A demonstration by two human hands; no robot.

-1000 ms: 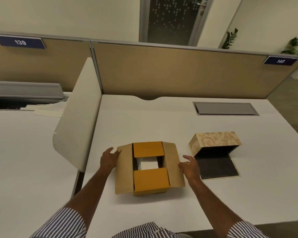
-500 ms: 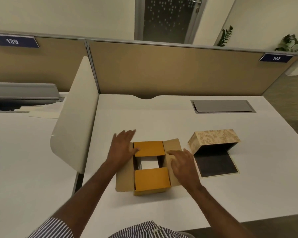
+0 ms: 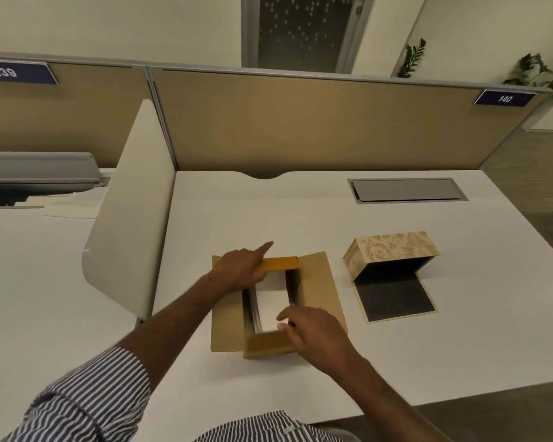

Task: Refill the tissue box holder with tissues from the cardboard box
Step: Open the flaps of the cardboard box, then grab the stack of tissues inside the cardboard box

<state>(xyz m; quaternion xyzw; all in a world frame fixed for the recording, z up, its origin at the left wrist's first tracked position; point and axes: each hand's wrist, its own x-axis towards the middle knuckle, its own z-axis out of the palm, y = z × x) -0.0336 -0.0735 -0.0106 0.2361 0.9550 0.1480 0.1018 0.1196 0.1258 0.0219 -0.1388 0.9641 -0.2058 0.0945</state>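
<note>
A brown cardboard box [image 3: 316, 288] sits on the white desk [image 3: 460, 346] with its side flaps spread flat. A white stack of tissues [image 3: 273, 301] shows inside. My left hand [image 3: 240, 269] grips the far orange flap [image 3: 283, 263] and holds it back. My right hand [image 3: 316, 336] curls over the near orange flap [image 3: 265, 344], which is folded outward. To the right stands the patterned beige tissue box holder [image 3: 396, 250], tipped up on its hinge, with its dark base panel [image 3: 393, 298] lying flat on the desk. Nothing is in the holder.
A white curved divider [image 3: 131, 218] stands just left of the box. A tan partition [image 3: 300, 122] runs along the back. A grey cable hatch [image 3: 406, 190] is set into the desk at the back right. The desk's front edge is close to my body.
Both hands left the side flaps and went to the orange flaps. The far flap is pushed back and the near one folded out, exposing more of the white tissues.
</note>
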